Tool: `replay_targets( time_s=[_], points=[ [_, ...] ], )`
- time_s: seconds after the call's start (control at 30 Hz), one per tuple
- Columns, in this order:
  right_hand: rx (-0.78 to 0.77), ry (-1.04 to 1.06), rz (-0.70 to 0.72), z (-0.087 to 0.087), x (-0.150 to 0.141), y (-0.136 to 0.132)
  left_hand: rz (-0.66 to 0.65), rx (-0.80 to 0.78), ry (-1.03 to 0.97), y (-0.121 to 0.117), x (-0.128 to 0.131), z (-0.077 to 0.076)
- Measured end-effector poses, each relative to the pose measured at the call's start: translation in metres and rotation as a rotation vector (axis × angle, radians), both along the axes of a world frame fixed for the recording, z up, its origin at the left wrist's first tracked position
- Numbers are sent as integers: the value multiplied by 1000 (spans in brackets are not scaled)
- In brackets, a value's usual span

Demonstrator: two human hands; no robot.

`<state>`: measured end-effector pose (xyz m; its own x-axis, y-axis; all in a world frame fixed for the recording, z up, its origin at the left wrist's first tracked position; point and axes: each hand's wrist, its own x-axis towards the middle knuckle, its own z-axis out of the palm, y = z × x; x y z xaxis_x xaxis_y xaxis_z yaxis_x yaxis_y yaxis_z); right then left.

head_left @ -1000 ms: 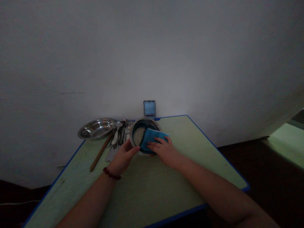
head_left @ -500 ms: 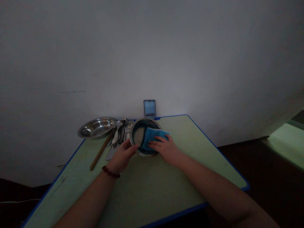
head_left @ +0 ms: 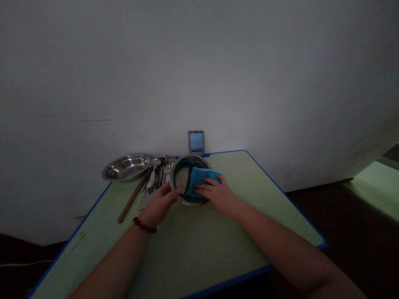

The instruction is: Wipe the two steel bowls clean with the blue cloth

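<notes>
A round stainless steel bowl [head_left: 181,179] stands on the table in front of me, its inside facing up. My left hand [head_left: 159,203], with a dark red bead bracelet at the wrist, grips the bowl's near left rim between thumb and fingers. My right hand [head_left: 218,193] holds a blue cloth [head_left: 197,179] over the right side of the bowl. The cloth drapes across the rim and hangs into the inside. Fingers of my right hand lie on the cloth; its thumb is partly hidden.
Left of the bowl lies a heap of cutlery [head_left: 152,180], with wooden chopsticks [head_left: 133,203] beside it. An oval metal dish [head_left: 127,168] sits at the table's back left edge. A small screen device [head_left: 196,143] leans on the wall [head_left: 199,74]. Blue edging rims the green table [head_left: 193,253].
Almost nothing differs. My left hand has shifted very slightly left along with the bowl's rim; the right hand and cloth stay in place.
</notes>
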<state>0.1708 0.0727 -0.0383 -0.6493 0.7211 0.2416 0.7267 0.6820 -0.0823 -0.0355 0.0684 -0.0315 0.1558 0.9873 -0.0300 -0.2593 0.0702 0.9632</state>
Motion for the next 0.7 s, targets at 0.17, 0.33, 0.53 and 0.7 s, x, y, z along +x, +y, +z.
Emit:
replay_targets(
  time_s=[0.17, 0.33, 0.53, 0.7],
  points=[
    [-7, -9, 5, 0, 1, 0, -8, -2, -8, 1, -2, -2],
    [-26, -17, 1, 2, 1, 0, -24, 17, 14, 2, -5, -4],
    [-20, -17, -2, 1, 1, 1, -6, 4, 28, 1, -2, 0],
    [-5, -26, 8, 0, 2, 2, -10, 7, 55, 0, -2, 2]
  ],
)
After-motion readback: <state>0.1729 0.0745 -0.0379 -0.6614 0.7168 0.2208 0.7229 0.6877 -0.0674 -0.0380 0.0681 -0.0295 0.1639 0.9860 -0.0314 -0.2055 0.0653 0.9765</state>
